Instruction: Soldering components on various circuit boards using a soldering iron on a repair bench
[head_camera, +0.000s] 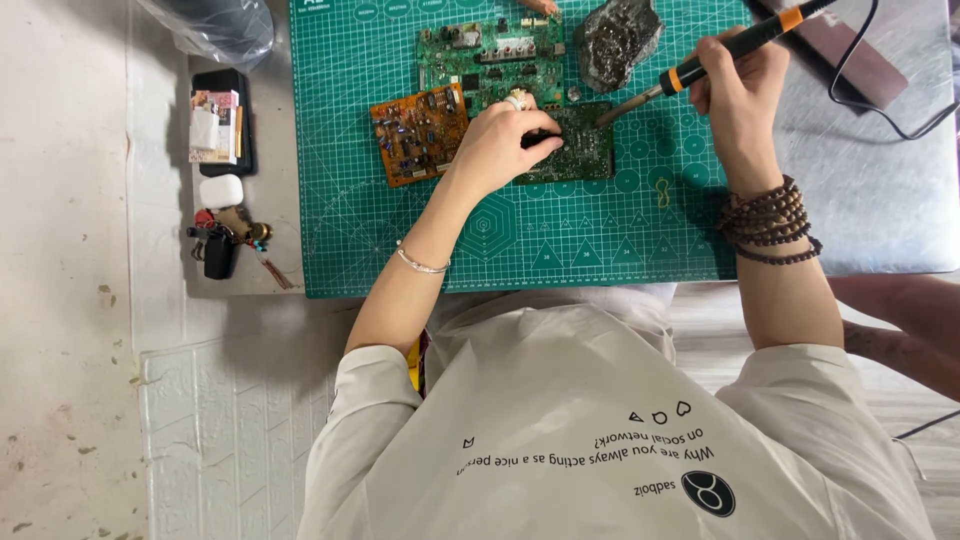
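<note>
My left hand (497, 147) presses down on a small dark green circuit board (578, 150) lying on the green cutting mat (560, 230), fingers closed over its left edge. My right hand (738, 95) grips a black soldering iron with orange bands (720, 55), its metal tip touching the board's upper right corner. A brown circuit board (418, 133) lies just left of my left hand. A larger green circuit board (487, 55) sits behind it.
A dark crumpled lump of metallic wool (617, 38) rests behind the small board. The iron's black cable (880, 95) loops over the metal tabletop at right. Left of the mat lie a black phone with cards (220, 120), a white earbud case (221, 190) and keys (225, 243).
</note>
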